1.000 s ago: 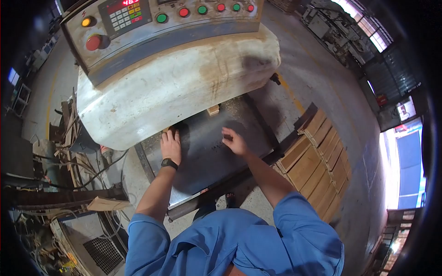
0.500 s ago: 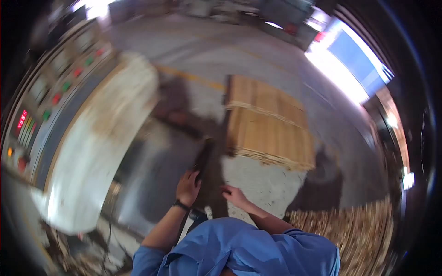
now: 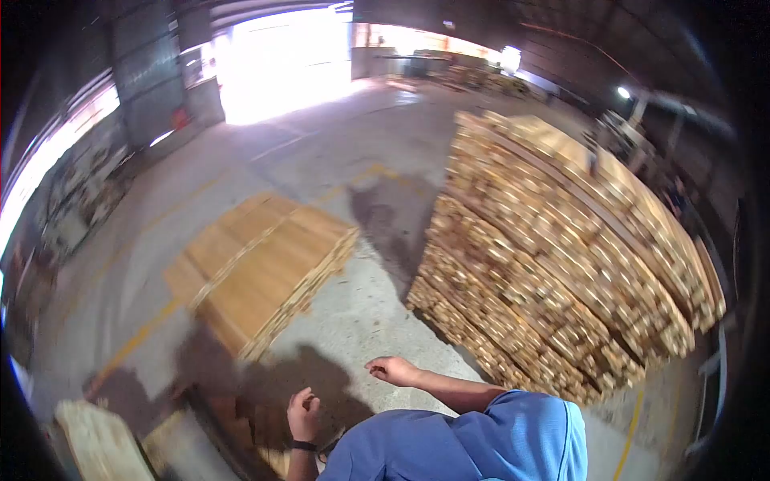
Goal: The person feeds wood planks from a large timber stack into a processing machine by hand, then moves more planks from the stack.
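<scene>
My left hand (image 3: 303, 414), with a dark band at the wrist, hangs in the air at the bottom middle. Its fingers are loosely bent and apart, with nothing in them. My right hand (image 3: 393, 371) reaches out over the concrete floor, fingers lightly curled and holding nothing visible. Nearest to both hands is a low stack of flat wooden boards (image 3: 261, 264), ahead and to the left. A tall stack of wooden strips (image 3: 545, 264), cut ends facing me, rises on the right. Neither hand touches a stack.
At the bottom left are a pale slab-like surface (image 3: 104, 442) and part of a machine bed (image 3: 188, 446). Yellow lines (image 3: 144, 341) mark the floor (image 3: 373, 309). A bright doorway (image 3: 285, 64) stands at the back, with stacked material (image 3: 88, 192) along the left side.
My view has swung right: the machine with the control panel has mostly left the view, and the tall stack has come in. My left hand has come away from the dark machine edge.
</scene>
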